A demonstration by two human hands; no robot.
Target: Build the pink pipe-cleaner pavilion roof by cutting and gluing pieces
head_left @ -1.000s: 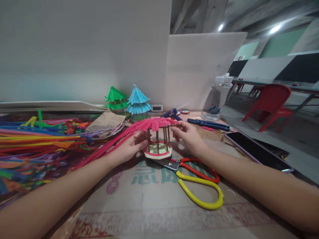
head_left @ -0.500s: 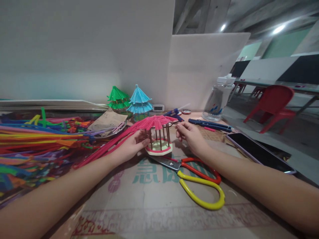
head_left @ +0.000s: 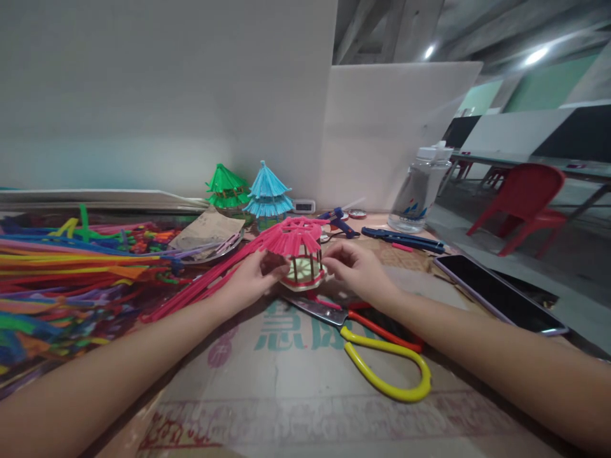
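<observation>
A small pavilion (head_left: 296,238) has a pink fuzzy roof with an opening at its top, thin brown posts and a pale round base with pink trim. My left hand (head_left: 260,273) grips its left side, thumb at the base's edge. At its right side is my right hand (head_left: 351,264), fingers pinched together near a post; whether anything small is between them is hidden. Scissors (head_left: 372,339) with one red and one yellow handle lie just in front. Long pink stems (head_left: 205,280) stretch behind my left hand.
Colourful stems (head_left: 71,267) cover the left side. Green (head_left: 226,186) and blue (head_left: 267,191) pavilions stand behind, near a blue glue gun (head_left: 341,219). Farther right are blue pliers (head_left: 403,239), a water bottle (head_left: 414,191) and a phone (head_left: 496,292).
The pavilion has tipped and turned, so the roof's open top now shows. My right hand has moved left to the posts, its fingers closer together.
</observation>
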